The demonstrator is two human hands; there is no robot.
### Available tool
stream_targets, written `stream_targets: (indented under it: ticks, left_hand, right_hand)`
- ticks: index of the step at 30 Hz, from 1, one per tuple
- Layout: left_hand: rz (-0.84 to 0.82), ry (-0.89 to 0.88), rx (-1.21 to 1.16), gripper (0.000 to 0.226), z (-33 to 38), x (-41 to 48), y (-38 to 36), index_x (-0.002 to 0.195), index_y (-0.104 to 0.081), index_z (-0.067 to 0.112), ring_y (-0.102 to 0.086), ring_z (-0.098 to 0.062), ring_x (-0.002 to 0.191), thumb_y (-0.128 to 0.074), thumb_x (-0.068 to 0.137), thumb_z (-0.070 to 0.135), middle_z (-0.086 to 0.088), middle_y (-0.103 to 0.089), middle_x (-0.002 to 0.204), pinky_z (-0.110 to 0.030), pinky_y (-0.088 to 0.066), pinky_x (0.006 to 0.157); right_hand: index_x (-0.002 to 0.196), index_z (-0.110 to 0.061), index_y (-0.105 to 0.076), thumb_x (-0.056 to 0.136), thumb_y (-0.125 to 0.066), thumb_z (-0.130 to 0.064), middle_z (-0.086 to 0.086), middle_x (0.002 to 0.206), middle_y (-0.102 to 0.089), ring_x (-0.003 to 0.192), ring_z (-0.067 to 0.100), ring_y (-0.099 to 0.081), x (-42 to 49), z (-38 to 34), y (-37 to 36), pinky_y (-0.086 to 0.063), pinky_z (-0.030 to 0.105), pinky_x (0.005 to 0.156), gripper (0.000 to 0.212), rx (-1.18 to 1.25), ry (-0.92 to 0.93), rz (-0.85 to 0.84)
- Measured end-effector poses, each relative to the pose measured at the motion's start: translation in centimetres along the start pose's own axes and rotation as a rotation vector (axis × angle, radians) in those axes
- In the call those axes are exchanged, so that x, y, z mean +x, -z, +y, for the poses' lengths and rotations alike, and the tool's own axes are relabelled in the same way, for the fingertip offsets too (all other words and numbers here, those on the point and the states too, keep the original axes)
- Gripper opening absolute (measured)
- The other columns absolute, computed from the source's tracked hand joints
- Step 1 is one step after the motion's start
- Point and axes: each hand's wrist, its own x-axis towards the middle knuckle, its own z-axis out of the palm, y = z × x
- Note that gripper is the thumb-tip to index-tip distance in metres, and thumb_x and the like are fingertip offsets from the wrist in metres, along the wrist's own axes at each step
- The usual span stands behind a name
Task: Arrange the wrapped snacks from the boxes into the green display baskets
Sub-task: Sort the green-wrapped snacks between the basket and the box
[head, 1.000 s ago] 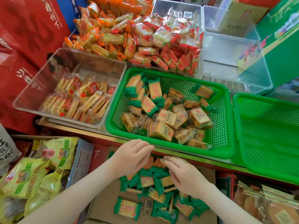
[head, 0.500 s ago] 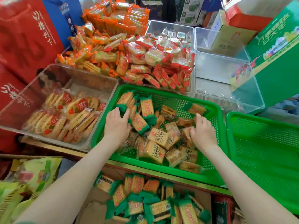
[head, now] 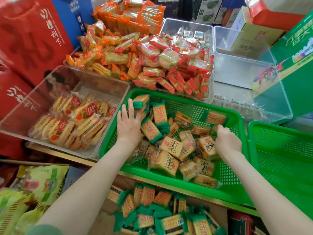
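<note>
Head view: the wrapped snacks (head: 171, 146) are flat rectangular crackers in crinkly clear film. Some have green ends and orange print, others pale labels. They lie heaped loose in a green basket (head: 186, 188) at the front edge of the bench (head: 71, 157). More green-ended packs (head: 145, 195) fill a cardboard box (head: 105, 223) below that edge. The left hand (head: 128, 124) lies released, fingers straight, on packs at the basket's far left corner; half a second ago it sat nearer its front. The right hand (head: 227, 139), spread flat then, now has its fingers curled down among packs by the right wall; I cannot tell whether it grasps one. The basket is glossy plastic with perforated grid walls, and a second basket (head: 279, 158) stands just beside it.
</note>
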Motion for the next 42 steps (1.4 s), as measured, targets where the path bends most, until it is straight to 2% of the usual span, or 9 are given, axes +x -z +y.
stream_targets:
  ticks: [5,10,13,17,28,33,37,40,42]
  left_hand:
    - [0.013,-0.01,0.113,0.038,-0.7,-0.3,0.0,0.111,-0.058,-0.008,-0.042,-0.047,0.128,-0.071,0.078,0.006,-0.035,-0.029,0.146,-0.05,-0.041,0.103]
    - [0.075,-0.093,0.066,0.046,-1.7,-2.1,1.4,0.107,-0.057,-0.015,-0.055,-0.049,0.115,-0.075,0.072,0.008,-0.042,-0.039,0.136,-0.05,-0.049,0.092]
    - [0.134,-0.199,0.021,0.044,-2.0,-4.1,2.8,0.097,-0.059,-0.013,-0.068,-0.038,0.081,-0.081,0.063,0.006,-0.034,-0.064,0.098,-0.038,-0.058,0.067]
    - [0.282,-0.321,0.039,0.03,-2.6,-6.9,3.9,0.08,-0.06,-0.004,-0.058,-0.022,0.048,-0.082,0.063,0.006,-0.01,-0.056,0.058,-0.023,-0.04,0.031]
    - [0.53,-0.456,-0.126,0.015,-1.6,-12.8,6.3,0.091,-0.06,-0.004,-0.059,-0.024,0.062,-0.06,0.087,0.011,-0.011,-0.06,0.073,-0.028,-0.05,0.05]
    - [0.503,-0.552,-0.282,0.023,-0.7,-17.0,7.1,0.103,-0.055,-0.001,-0.066,-0.025,0.076,-0.047,0.091,0.017,-0.013,-0.067,0.091,-0.028,-0.053,0.067]
    - [0.429,-0.502,-0.45,0.022,-0.9,-19.7,6.6,0.107,-0.051,0.004,-0.067,-0.024,0.085,-0.05,0.09,0.018,-0.014,-0.069,0.1,-0.025,-0.049,0.077]
    - [0.383,-0.516,-0.514,0.022,-1.2,-21.3,6.1,0.108,-0.051,0.005,-0.066,-0.023,0.089,-0.051,0.091,0.017,-0.014,-0.068,0.103,-0.025,-0.049,0.081]
    - [0.323,-0.49,-0.574,0.022,-1.1,-22.5,5.3,0.107,-0.052,0.005,-0.062,-0.02,0.092,-0.05,0.091,0.019,-0.013,-0.068,0.106,-0.023,-0.047,0.083]
  right_hand:
    - [0.11,0.011,-0.061,0.065,-0.068,0.017,0.024,0.081,-0.065,0.064,0.037,-0.065,-3.4,-0.3,0.1,-0.053,0.039,0.052,0.046,0.066,0.167,0.342]
    - [0.118,0.008,-0.061,0.068,-0.074,0.011,0.021,0.1,-0.069,0.083,0.032,-0.07,-7.9,-1.0,1.0,-0.06,0.038,0.069,0.052,0.148,0.335,0.498]
    - [0.117,0.005,-0.065,0.066,-0.075,0.011,0.021,0.107,-0.069,0.092,0.03,-0.07,-11.1,-1.7,1.5,-0.058,0.039,0.078,0.052,0.166,0.436,0.591]
    - [0.121,0.001,-0.064,0.075,-0.071,0.008,0.016,0.112,-0.068,0.101,0.026,-0.068,-16.0,-2.8,1.0,-0.057,0.037,0.084,0.047,0.23,0.56,0.621]
    - [0.127,-0.004,-0.059,0.097,-0.049,-0.003,0.014,0.119,-0.066,0.112,0.025,-0.063,-25.5,-2.0,-2.9,-0.052,0.038,0.095,0.031,0.31,0.673,0.592]
    - [0.136,-0.007,-0.049,0.097,-0.041,0.002,0.011,0.122,-0.065,0.113,0.024,-0.063,-27.4,-1.2,-6.6,-0.049,0.037,0.098,0.041,0.269,0.723,0.383]
    - [0.141,-0.01,-0.045,0.059,-0.083,0.003,0.007,0.13,-0.06,0.119,0.025,-0.058,-27.1,-0.7,-9.2,-0.046,0.039,0.1,0.091,0.168,0.638,-0.065]
    - [0.153,-0.021,-0.004,0.082,-0.07,-0.009,-0.002,0.157,-0.021,0.146,0.022,-0.021,-27.2,-1.3,-10.5,-0.021,0.04,0.115,0.098,0.055,0.55,-0.348]
    - [0.152,-0.02,-0.019,0.076,-0.078,-0.016,0.003,0.152,-0.036,0.139,0.023,-0.037,-27.4,-1.7,-11.3,-0.036,0.043,0.107,0.097,0.094,0.523,-0.393]
